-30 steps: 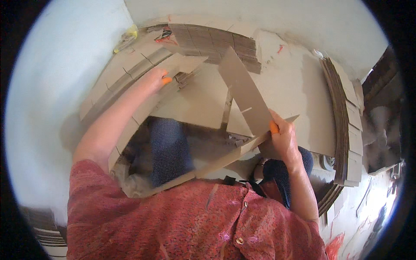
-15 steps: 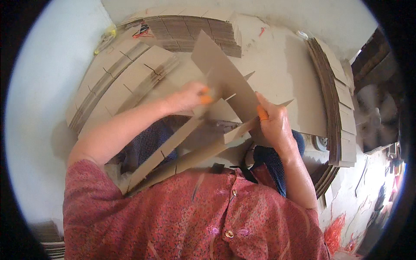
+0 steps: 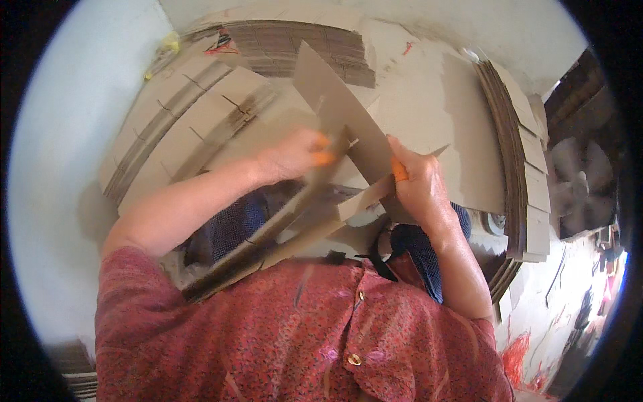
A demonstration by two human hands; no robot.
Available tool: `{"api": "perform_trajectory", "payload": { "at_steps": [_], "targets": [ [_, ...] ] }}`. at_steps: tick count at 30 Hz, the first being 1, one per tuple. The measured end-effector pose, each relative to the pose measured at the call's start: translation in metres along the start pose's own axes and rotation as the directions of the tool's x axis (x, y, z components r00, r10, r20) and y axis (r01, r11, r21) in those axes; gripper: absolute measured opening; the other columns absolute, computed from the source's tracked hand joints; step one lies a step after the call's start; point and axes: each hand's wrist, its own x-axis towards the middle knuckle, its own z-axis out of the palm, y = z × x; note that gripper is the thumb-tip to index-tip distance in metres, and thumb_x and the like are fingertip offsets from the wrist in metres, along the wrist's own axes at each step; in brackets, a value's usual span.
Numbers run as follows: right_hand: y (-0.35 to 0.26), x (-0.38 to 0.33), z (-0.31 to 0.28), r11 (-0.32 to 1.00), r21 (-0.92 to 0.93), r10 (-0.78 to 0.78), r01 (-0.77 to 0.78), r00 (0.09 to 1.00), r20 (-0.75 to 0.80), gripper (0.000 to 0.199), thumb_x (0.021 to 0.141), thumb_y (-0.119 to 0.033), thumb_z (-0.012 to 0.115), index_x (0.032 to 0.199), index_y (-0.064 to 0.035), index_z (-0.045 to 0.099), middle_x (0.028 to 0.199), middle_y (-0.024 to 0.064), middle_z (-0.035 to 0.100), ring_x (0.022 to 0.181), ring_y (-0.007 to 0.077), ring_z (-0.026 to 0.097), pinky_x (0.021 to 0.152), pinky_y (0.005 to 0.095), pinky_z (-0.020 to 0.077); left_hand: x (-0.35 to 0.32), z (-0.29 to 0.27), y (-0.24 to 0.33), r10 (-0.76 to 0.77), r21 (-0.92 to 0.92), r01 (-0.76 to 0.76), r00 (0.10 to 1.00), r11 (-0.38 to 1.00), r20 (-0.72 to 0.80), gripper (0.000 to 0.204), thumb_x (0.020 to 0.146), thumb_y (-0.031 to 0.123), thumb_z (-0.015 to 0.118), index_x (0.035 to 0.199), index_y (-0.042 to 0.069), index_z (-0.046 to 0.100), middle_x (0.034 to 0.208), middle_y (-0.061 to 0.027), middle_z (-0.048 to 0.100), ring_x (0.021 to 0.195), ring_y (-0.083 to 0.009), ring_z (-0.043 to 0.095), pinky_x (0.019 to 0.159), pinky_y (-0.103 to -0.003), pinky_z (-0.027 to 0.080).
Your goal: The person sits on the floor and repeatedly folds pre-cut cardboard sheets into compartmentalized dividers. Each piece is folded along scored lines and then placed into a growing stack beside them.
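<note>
My right hand, orange covers on its fingers, grips a slotted cardboard strip that slants up and to the left. Another cardboard strip crosses it under the same hand and runs down toward my shirt at the left. My left hand, also with orange finger covers, is closed and slightly blurred. It pinches the upper end of a further cardboard strip, which meets the slanting one near its slot. The fingertips are partly hidden.
Slotted cardboard stacks lie at the left, at the back and at the right. Red-handled cutters rest at the back left. A fan stands far right, above red plastic string.
The strip by my left hand has tilted, and its end has come to the slanting strip's slot. My right hand has shifted slightly up and left with its strips.
</note>
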Motion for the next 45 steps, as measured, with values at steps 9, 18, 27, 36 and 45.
{"api": "perform_trajectory", "payload": {
  "at_steps": [9, 18, 27, 36, 45],
  "targets": [
    [-0.006, 0.008, -0.001, 1.0, 0.018, 0.004, -0.005, 1.0, 0.017, 0.034, 0.087, -0.006, 0.055, 0.121, -0.0058, 0.06, 0.085, 0.0278, 0.061, 0.077, 0.0391, 0.064, 0.07, 0.0395, 0.0496, -0.012, -0.001, 0.028, 0.076, 0.273, -0.07, 0.997, 0.96, -0.012, 0.02, 0.088, 0.013, 0.058, 0.099, -0.002, 0.065, 0.08, -0.0114, 0.066, 0.071, -0.015, 0.058, 0.066, -0.033, 0.047],
    [0.005, 0.007, 0.011, 0.999, -0.03, 0.017, -0.013, 0.987, 0.159, 0.034, 0.085, -0.005, 0.054, 0.118, -0.0049, 0.06, 0.083, 0.0282, 0.06, 0.077, 0.042, 0.063, 0.068, 0.0434, 0.0491, -0.01, 0.002, 0.018, 0.191, 0.068, -0.189, 0.981, 0.98, -0.021, 0.025, 0.088, 0.021, 0.06, 0.099, -0.002, 0.065, 0.087, -0.0183, 0.066, 0.077, -0.0219, 0.063, 0.071, -0.036, 0.049],
    [0.028, 0.011, 0.008, 0.974, -0.219, 0.091, -0.064, 0.989, 0.12, 0.033, 0.085, -0.008, 0.053, 0.116, -0.0067, 0.061, 0.079, 0.0271, 0.062, 0.075, 0.0436, 0.061, 0.066, 0.0496, 0.0488, -0.013, -0.1, -0.101, 0.269, 0.714, 0.261, 0.799, 0.649, -0.537, 0.053, 0.085, 0.04, 0.065, 0.116, -0.001, 0.055, 0.12, -0.0207, 0.056, 0.107, -0.0365, 0.056, 0.087, -0.043, 0.047],
    [0.033, 0.005, 0.016, 0.981, -0.148, 0.147, -0.126, 0.979, 0.142, 0.038, 0.087, -0.008, 0.053, 0.124, -0.0056, 0.057, 0.083, 0.0306, 0.059, 0.079, 0.0459, 0.06, 0.071, 0.0481, 0.0477, -0.042, -0.161, -0.169, -0.047, 0.618, 0.575, 0.752, 0.536, -0.658, 0.041, 0.086, 0.041, 0.062, 0.094, 0.001, 0.062, 0.093, -0.0211, 0.063, 0.092, -0.0379, 0.061, 0.078, -0.048, 0.049],
    [0.051, -0.02, 0.018, 0.986, -0.026, -0.162, 0.162, 0.987, -0.012, 0.046, 0.079, 0.002, 0.057, 0.125, -0.0057, 0.055, 0.084, 0.0209, 0.064, 0.075, 0.039, 0.063, 0.063, 0.0459, 0.0495, -0.029, -0.169, -0.1, -0.046, 0.637, 0.456, 0.833, 0.621, -0.551, 0.046, 0.085, 0.043, 0.063, 0.079, -0.002, 0.061, 0.077, -0.0205, 0.062, 0.074, -0.0355, 0.061, 0.067, -0.045, 0.049]
  ]
}}
